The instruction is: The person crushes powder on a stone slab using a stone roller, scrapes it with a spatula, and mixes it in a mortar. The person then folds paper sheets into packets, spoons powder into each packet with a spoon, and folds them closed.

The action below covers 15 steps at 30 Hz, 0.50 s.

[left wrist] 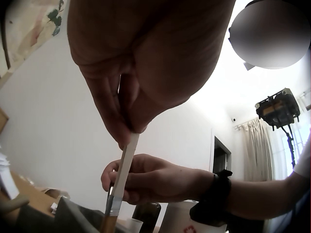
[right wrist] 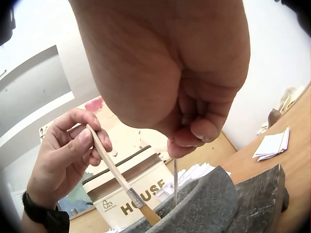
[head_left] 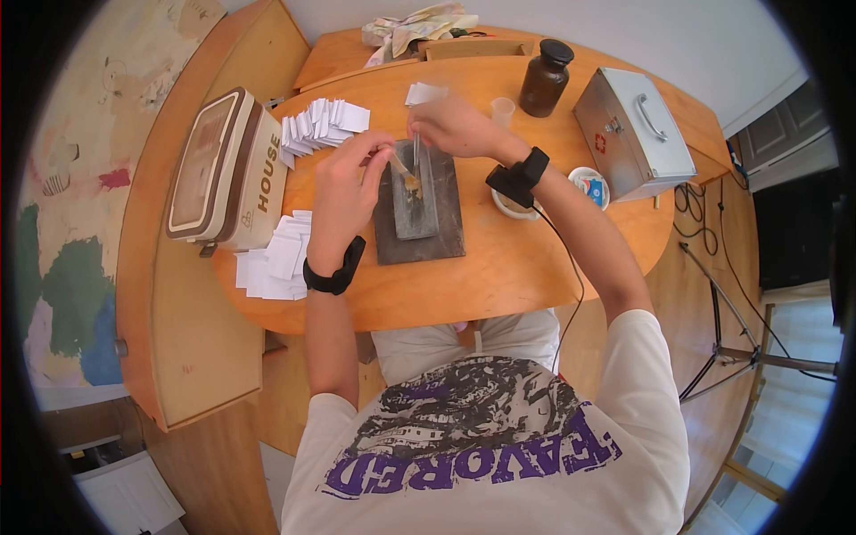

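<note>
My left hand (head_left: pixel 348 189) pinches the light wooden handle of a flat brush (right wrist: pixel 115 167) between thumb and fingers. Below its metal band, the tan bristles point down into a grey stone trough (head_left: pixel 417 228). My right hand (head_left: pixel 464 129) holds a thin metal rod (right wrist: pixel 175 180) upright, its lower end down inside the same trough and hidden by the wall in the right wrist view. Brush and rod are close together. The trough lies on a dark flat slab (head_left: pixel 451 242) on the wooden table.
Left of the slab are folded white papers (head_left: pixel 325 123), more papers (head_left: pixel 275 260) and a cream HOUSE box (head_left: pixel 260 183). To the right stand a brown bottle (head_left: pixel 544 82), a small plastic cup (head_left: pixel 502 109), a white bowl (head_left: pixel 517 212), a dish (head_left: pixel 603 198) and a metal case (head_left: pixel 629 143).
</note>
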Each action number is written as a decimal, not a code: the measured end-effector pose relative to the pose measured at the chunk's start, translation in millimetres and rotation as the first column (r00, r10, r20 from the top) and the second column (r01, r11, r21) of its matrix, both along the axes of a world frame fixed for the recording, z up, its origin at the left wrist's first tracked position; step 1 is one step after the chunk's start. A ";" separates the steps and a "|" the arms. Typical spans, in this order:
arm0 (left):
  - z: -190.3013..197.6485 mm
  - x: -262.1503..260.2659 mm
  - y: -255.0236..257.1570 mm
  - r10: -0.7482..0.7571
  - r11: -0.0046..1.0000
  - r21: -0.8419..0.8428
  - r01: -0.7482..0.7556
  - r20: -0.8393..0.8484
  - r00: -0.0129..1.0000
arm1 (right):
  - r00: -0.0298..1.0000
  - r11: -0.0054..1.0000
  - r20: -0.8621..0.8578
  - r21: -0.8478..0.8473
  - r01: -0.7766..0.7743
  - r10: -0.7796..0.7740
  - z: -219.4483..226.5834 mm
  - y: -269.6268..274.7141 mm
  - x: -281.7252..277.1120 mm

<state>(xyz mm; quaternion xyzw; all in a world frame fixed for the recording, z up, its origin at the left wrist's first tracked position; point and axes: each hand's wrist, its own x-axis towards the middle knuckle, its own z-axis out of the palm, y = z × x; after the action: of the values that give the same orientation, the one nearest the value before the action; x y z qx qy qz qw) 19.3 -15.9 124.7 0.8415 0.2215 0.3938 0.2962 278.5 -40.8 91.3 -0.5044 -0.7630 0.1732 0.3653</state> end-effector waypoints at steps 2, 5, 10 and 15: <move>4.9 -0.4 2.4 -0.027 0.999 0.026 0.029 -0.043 0.999 | 1.000 1.000 0.015 -0.011 0.014 -0.014 -1.9 1.4 0.9; 6.3 -1.2 6.6 -0.143 0.983 -0.137 0.119 -0.176 0.974 | 1.000 1.000 0.027 -0.025 0.007 -0.007 -6.7 5.6 2.4; -13.4 9.8 14.6 -0.125 0.983 -0.151 0.103 -0.145 0.981 | 0.998 0.999 0.050 -0.030 0.026 -0.024 -5.2 7.5 0.5; -19.3 14.5 16.3 -0.075 0.996 -0.058 0.070 -0.089 0.993 | 0.997 0.996 0.038 -0.065 0.064 -0.062 -0.5 3.6 -4.5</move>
<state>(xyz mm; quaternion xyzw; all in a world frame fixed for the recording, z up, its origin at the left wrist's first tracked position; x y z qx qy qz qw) 33.9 0.3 105.4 0.8577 0.2147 0.3378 0.3228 273.9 -37.2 90.8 -0.5432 -0.7469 0.1776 0.3398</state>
